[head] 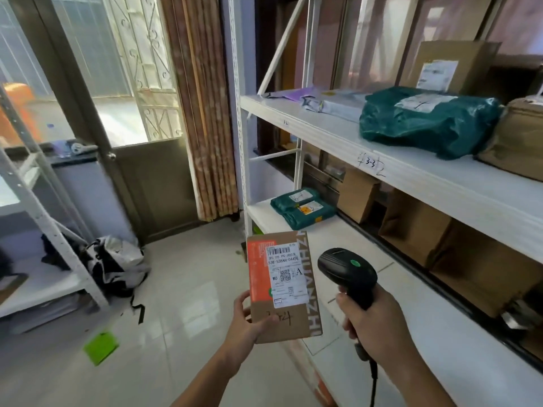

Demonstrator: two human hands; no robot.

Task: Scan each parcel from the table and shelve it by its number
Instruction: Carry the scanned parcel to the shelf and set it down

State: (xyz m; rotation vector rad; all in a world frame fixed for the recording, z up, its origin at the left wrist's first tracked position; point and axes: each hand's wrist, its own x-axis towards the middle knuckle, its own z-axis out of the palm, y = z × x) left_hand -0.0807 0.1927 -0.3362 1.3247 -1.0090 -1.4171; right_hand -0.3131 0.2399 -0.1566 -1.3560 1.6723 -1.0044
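Right hand near the camera with fingers wrapped around a black barcode scanner, left hand pinching the near left corner of a labelled cardboard parcel, upright just left of the scanner, white shelf with green bags at right

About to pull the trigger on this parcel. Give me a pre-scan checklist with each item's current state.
1. Parcel held firmly: ok. The left hand grips the cardboard box by its lower end.
2. Label faces up and uncovered: ok. The white label and its barcode show fully.
3. Scanner in hand: ok. The right hand grips the scanner by its handle.
4. Scanner aimed at the barcode: not ok. Its head sits beside the box.
5. Handwritten number readable: cannot tell. The marking below the label is blurred.
6. Room on the lower shelf: ok. Bare space lies near the green bags.
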